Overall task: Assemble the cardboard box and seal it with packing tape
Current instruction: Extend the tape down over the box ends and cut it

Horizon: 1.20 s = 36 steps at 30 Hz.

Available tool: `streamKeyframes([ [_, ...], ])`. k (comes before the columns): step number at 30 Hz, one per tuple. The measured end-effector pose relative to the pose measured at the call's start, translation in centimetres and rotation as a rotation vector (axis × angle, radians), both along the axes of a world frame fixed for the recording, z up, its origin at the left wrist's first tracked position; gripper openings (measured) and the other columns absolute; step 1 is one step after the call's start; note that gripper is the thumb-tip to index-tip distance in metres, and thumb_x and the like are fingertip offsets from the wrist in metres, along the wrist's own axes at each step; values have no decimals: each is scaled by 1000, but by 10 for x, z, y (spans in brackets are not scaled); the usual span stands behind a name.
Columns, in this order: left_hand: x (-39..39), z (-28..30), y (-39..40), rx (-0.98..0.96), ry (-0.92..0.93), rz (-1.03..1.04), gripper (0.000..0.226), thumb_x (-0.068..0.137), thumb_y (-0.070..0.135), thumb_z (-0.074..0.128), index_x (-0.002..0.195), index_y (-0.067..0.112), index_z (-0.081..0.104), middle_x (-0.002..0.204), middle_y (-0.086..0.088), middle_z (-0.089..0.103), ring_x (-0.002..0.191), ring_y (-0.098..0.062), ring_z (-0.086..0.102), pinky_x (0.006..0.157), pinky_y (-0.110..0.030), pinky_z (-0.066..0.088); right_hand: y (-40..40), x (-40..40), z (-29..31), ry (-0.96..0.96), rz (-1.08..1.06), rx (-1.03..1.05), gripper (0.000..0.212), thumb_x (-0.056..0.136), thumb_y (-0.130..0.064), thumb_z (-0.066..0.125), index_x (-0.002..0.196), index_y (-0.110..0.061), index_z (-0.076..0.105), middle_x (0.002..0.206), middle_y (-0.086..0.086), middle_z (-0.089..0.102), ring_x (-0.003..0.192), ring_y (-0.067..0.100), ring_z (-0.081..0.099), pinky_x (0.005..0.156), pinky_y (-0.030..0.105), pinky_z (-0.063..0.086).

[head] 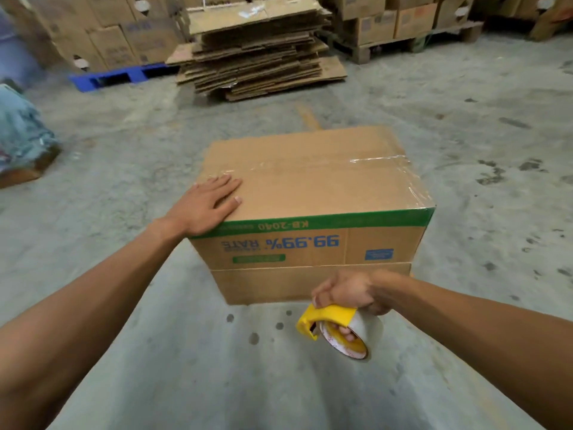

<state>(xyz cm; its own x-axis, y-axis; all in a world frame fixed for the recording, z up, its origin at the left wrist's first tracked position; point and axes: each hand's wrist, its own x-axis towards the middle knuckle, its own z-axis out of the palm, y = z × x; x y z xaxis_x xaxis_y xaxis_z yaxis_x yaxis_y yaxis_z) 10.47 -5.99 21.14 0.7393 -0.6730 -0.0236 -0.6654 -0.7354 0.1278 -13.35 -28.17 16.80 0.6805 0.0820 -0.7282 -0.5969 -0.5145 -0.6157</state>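
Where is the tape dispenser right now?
The tape dispenser is in the right hand, low in the head view, just in front of the cardboard box's near side.

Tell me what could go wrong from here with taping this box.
The clear tape along the top seam looks wrinkled near the right edge, so it may lift there. The left hand lies flat on only the near left corner of the box, which might slide on the concrete floor. The right hand holds the tape dispenser low, its cutter near the fingers.
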Motion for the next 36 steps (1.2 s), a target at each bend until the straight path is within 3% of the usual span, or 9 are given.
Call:
streamKeyframes([
  [6,-7,-10,21,-229,-6,-24,54,98,51,30,149,34,31,159,4,22,148,-11,12,120,-43,1,-1,2,-17,5,31,27,39,86,-26,52,118,-7,63,63,14,61,55,27,54,65,42,40],
  [9,-21,-12,8,-231,-58,4,55,98,50,29,149,31,34,159,2,26,148,-15,16,121,-47,6,-6,3,-21,-12,0,-15,26,72,-40,59,93,-31,73,65,4,61,66,27,51,67,41,38],
  [12,-46,-13,-15,-206,-122,32,58,97,50,23,150,28,33,159,0,26,149,-18,17,119,-47,8,-10,4,-16,-33,-1,-10,16,69,-46,62,78,-39,74,81,11,72,72,25,59,74,40,44],
  [16,-88,-16,-62,-127,-170,51,65,96,54,14,153,25,22,162,-5,18,150,-22,11,119,-51,6,-12,-1,-2,-23,-22,91,11,93,-26,55,95,-25,66,58,7,65,44,16,59,59,32,49],
  [20,-122,-17,-107,-82,-105,7,67,97,58,16,154,25,13,164,-7,7,151,-24,0,116,-60,-5,-16,-7,9,-54,-7,58,20,95,-25,55,108,-19,68,78,20,64,56,23,58,58,26,48],
  [23,-145,-16,-137,-97,-78,-82,62,99,52,21,154,24,15,164,-8,7,150,-24,-1,111,-66,-11,-20,-15,8,-54,-20,82,24,94,-20,57,106,-2,68,73,16,62,52,20,56,58,28,45],
  [28,-174,-10,-173,-167,62,-239,58,97,28,33,153,25,19,164,-8,4,150,-23,-5,99,-67,-24,-31,-27,-1,-87,12,-108,40,79,-38,69,116,-23,72,120,4,70,94,16,64,80,29,47],
  [31,-186,-6,-191,-195,182,-305,62,92,19,38,152,28,24,164,-1,4,150,-18,-7,97,-71,-28,-33,-33,-2,-92,66,-164,44,82,-44,67,123,-31,67,126,-6,64,114,16,59,88,24,45],
  [36,-198,0,-205,-180,260,-376,58,96,20,38,152,30,27,164,6,6,150,-12,-5,101,-71,-23,-31,-35,-5,-111,20,-98,45,81,-44,69,124,-32,65,126,-5,62,115,18,59,97,27,48],
])
